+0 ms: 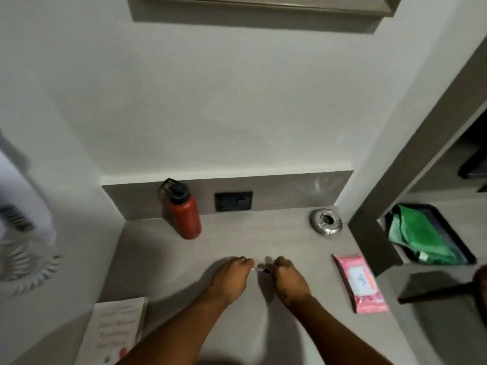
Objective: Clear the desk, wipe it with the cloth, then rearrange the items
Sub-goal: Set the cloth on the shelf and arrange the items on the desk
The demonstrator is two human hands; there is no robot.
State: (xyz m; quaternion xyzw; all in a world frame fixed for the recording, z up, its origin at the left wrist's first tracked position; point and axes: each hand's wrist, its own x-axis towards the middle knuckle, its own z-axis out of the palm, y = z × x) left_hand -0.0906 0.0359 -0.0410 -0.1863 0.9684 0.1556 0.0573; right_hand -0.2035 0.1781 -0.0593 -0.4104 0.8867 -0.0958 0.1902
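Both my hands are over the middle of the grey desk (237, 238). My left hand (232, 277) and my right hand (287, 279) pinch the two ends of a small pen (259, 270) with a white and blue body, held between them. A red bottle (185, 214) with a black cap stands upright at the back. A round metal ashtray (326, 222) sits at the back right. A pink wipes pack (359, 283) lies flat at the right edge. A white book (113, 330) lies at the front left corner.
A black wall socket (233, 201) sits in the backsplash behind the desk. A white fan (23, 248) stands to the left. To the right, a lower shelf holds a dark tray (448, 233) with a green cloth (419, 235).
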